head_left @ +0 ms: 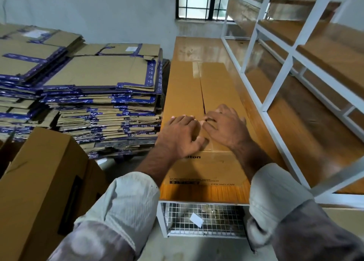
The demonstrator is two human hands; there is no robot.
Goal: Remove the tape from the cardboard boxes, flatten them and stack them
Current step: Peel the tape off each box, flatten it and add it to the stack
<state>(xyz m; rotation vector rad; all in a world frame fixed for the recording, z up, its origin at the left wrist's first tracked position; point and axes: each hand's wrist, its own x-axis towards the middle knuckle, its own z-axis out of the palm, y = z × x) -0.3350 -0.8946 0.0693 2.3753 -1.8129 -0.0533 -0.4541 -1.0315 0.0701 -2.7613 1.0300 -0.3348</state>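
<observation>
Right now I have both hands on top of the long cardboard box (199, 103) that lies in the middle of the frame on the wooden bench (262, 107), its long axis running away from me toward the window at the top. The centre seam (202, 95) between the two top flaps follows that same line, and a patch of clear tape (196, 69) shows across it at the far end. My left hand (182, 135) rests on the left flap with fingers curled loosely downward. My right hand (224, 125) sits just right of the seam, and its fingertips (206, 119) meet those of the left at the near end of the split. Whether either hand pinches tape I cannot tell. I judge the next pull should run lengthwise along the seam, away from me. Flattened boxes (102, 73) are stacked at the left of the frame.
</observation>
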